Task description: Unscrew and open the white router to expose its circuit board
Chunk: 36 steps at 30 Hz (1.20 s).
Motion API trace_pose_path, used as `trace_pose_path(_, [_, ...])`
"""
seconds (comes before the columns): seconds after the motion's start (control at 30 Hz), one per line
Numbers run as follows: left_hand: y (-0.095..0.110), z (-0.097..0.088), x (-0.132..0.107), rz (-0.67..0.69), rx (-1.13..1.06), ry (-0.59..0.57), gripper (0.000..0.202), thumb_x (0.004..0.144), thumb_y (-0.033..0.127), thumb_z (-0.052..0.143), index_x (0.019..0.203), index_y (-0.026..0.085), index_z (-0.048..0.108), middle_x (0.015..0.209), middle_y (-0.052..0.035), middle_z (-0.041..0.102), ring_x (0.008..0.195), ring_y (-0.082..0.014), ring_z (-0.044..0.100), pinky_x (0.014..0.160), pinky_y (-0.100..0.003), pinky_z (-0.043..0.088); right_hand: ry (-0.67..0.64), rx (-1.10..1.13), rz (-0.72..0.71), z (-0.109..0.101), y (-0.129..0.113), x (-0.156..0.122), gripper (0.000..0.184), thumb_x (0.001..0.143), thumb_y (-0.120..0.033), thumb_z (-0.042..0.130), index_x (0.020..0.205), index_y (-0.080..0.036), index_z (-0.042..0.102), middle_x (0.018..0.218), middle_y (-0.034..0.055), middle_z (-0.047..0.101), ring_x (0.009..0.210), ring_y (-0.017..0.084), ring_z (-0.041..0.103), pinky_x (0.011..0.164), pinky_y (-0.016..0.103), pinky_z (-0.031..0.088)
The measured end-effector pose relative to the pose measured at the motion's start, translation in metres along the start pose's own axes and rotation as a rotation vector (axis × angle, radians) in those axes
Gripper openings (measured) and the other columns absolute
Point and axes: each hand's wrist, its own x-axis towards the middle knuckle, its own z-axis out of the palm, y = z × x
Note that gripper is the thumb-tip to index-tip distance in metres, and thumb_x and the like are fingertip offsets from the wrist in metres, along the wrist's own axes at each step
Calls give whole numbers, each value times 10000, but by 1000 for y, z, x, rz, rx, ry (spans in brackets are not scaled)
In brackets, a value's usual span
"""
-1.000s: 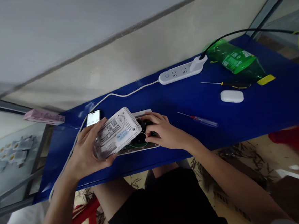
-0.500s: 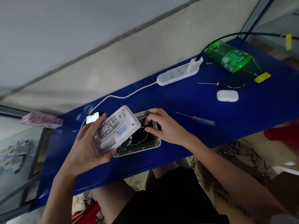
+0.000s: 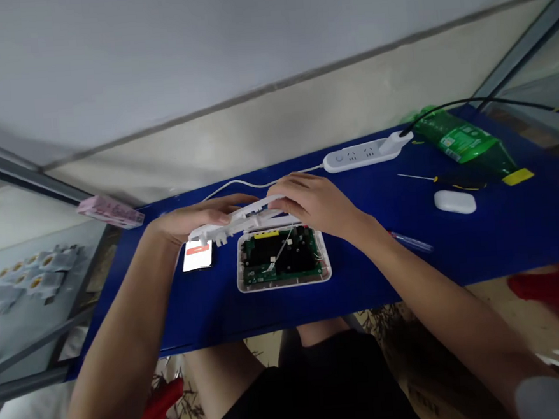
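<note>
Both my hands hold a white plastic cover (image 3: pixel 235 224) level above the blue table (image 3: pixel 454 248). My left hand (image 3: pixel 198 216) grips its left end and my right hand (image 3: pixel 310 201) grips its right end, fingers curled over the edge. Just below, nearer to me, the white router base (image 3: pixel 284 279) lies open on the table with its green circuit board (image 3: pixel 281 255) showing. A phone (image 3: pixel 198 255) with a lit screen lies to the left of the base, under the cover's left end.
A white power strip (image 3: pixel 359 155) with a plugged adapter and cable lies at the back. A green plastic bottle (image 3: pixel 466 140), a yellow-handled screwdriver (image 3: pixel 442 177), a white earbud case (image 3: pixel 454 202) and a clear-handled screwdriver (image 3: pixel 413 243) lie to the right. A pink box (image 3: pixel 110 212) rests far left.
The cover, earlier tilted in my left hand alone, is now lifted flat off the base by both hands. My right hand left the board. The view shifted right, showing the whole board.
</note>
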Motion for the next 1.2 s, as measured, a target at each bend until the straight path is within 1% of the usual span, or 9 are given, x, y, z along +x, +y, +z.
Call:
trace_pose_path(0.1, [-21,-3,6,67,-166,29,844,866,834,890,1467,242,861,1336,-183,888,1191,-423,859,907,-478,711,-40,169,219,-9,-3,9,378,1185,-549,667,1076,-222,821,819,17,737,768,210,654,732,353,466])
trace_pose_path(0.17, [-36,-3,9,98,-248,47,907,951,939,748,1524,240,825,1402,-206,878,1193,-419,865,905,-496,711,-91,268,367,-12,1,9,455,1134,-625,716,942,-220,792,719,-21,616,674,174,536,682,352,385])
trace_pose_path(0.27, [-57,1,17,218,-299,169,864,1042,935,641,1533,242,801,1474,-200,862,1236,-385,848,975,-493,692,-167,393,548,-10,15,2,557,1026,-740,805,818,-226,761,713,-26,572,696,165,493,695,358,353])
trace_pose_path(0.43, [-82,14,39,492,-369,464,817,1071,897,651,1494,213,790,1447,-175,866,1226,-321,831,1004,-433,651,-155,498,756,-1,36,-12,562,904,-779,898,825,-228,823,804,15,696,817,209,588,769,379,403])
trace_pose_path(0.6, [-99,32,47,555,-337,582,631,1088,784,734,1363,229,856,1341,-143,898,1189,-284,831,1007,-404,626,-67,462,780,4,48,-17,591,867,-825,897,882,-235,865,787,11,707,806,213,581,768,380,397])
trace_pose_path(0.7, [-102,44,46,539,-355,630,566,1081,760,751,1282,250,891,1233,-116,914,1141,-277,834,1012,-414,623,-20,439,764,11,45,-19,595,955,-826,810,889,-236,855,754,8,682,738,192,536,718,369,379])
trace_pose_path(0.83, [-98,63,47,449,-535,664,605,1094,814,648,1135,263,894,1063,-83,888,1050,-281,828,987,-452,636,122,359,723,29,30,-20,582,1092,-760,659,907,-233,823,682,-11,601,638,167,442,649,368,343])
trace_pose_path(0.97, [-97,73,50,344,-684,649,554,1094,771,649,1083,261,865,1038,-91,842,1021,-289,805,976,-488,639,157,351,688,45,25,-21,467,1098,-644,678,956,-226,831,781,19,704,684,174,526,676,367,399])
trace_pose_path(1.2, [-107,79,57,324,-581,731,673,1094,887,495,960,318,829,1005,-115,816,1027,-354,793,964,-593,616,205,311,695,43,37,-24,438,1066,-610,695,920,-229,856,716,23,672,681,193,545,668,374,430])
